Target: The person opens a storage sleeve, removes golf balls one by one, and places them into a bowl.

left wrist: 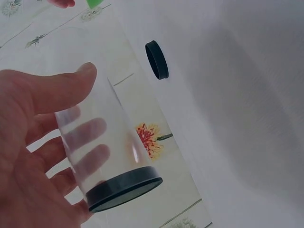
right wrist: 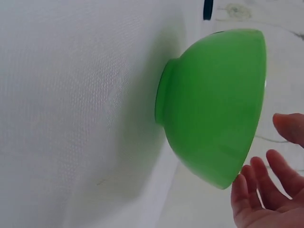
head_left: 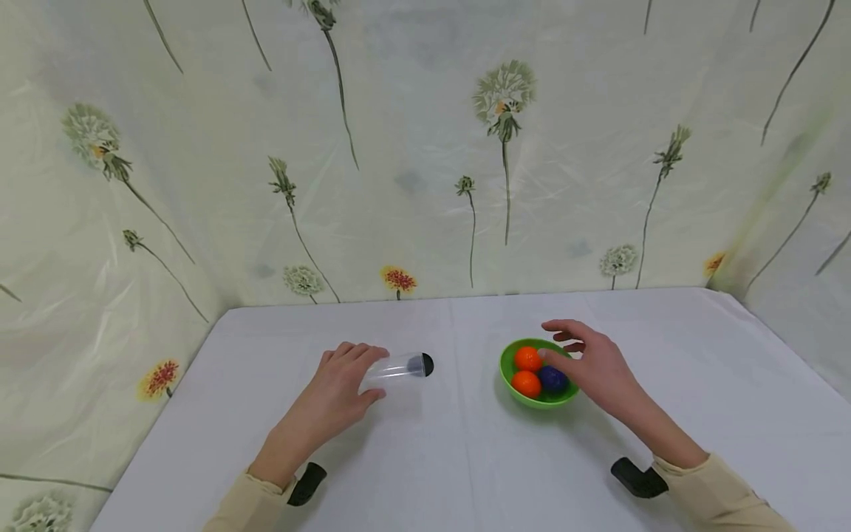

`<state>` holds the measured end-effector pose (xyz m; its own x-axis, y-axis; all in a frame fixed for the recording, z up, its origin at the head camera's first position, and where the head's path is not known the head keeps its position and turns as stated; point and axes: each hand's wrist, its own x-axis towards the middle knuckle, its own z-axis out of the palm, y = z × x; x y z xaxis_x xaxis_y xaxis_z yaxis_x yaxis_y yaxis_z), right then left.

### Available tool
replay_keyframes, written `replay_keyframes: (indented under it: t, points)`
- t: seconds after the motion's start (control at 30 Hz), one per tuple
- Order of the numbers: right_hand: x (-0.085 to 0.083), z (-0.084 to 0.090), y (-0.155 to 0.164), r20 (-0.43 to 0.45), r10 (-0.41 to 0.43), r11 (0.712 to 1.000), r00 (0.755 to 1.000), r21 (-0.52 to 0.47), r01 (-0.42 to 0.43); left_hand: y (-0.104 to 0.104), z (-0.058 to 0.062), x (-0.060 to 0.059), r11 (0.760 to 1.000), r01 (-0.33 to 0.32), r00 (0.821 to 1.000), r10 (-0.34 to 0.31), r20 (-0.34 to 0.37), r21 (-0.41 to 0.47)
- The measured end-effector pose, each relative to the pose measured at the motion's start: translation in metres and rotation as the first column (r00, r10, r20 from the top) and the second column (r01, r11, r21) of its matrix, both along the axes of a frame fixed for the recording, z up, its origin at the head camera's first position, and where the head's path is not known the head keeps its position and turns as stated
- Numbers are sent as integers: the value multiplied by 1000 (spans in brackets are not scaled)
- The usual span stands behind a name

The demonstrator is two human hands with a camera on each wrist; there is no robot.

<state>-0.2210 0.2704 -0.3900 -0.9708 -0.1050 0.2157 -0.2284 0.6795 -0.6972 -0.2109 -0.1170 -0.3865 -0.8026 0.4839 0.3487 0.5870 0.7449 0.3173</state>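
A clear plastic tube (head_left: 395,367) lies on the white table (head_left: 465,458), a black cap (head_left: 428,363) on its right end. My left hand (head_left: 339,388) grips the tube's left part, fingers curled round it. In the left wrist view the tube (left wrist: 109,142) has a black cap (left wrist: 123,187) by my palm (left wrist: 33,142), and a second black disc (left wrist: 156,59) shows further off. A green bowl (head_left: 508,380) holds two orange balls (head_left: 528,358) and a dark blue ball (head_left: 552,378). My right hand (head_left: 592,366) hovers over the bowl's right side with fingers loose, holding nothing.
Floral cloth walls close the table in at the back and both sides. Black wrist mounts (head_left: 307,484) (head_left: 638,479) sit on my forearms. From the right wrist the bowl (right wrist: 213,104) shows from outside, with my fingers (right wrist: 266,190) just past its rim.
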Motion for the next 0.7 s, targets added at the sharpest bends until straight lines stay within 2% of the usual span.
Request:
replay_keyframes:
  t: [0.23,0.43,0.7]
  points:
    - [9,6,3,-30,0,999,1000,-53,-2,0,2,0,1000,-12,1000,11,16,25]
    - [16,11,8,-60,-21,999,998,-35,18,0,5,-1,998,-36,999,35,14,52]
    - [21,7,19,-104,-46,999,994,-26,43,-3,4,-4,991,-73,997,70,26,113]
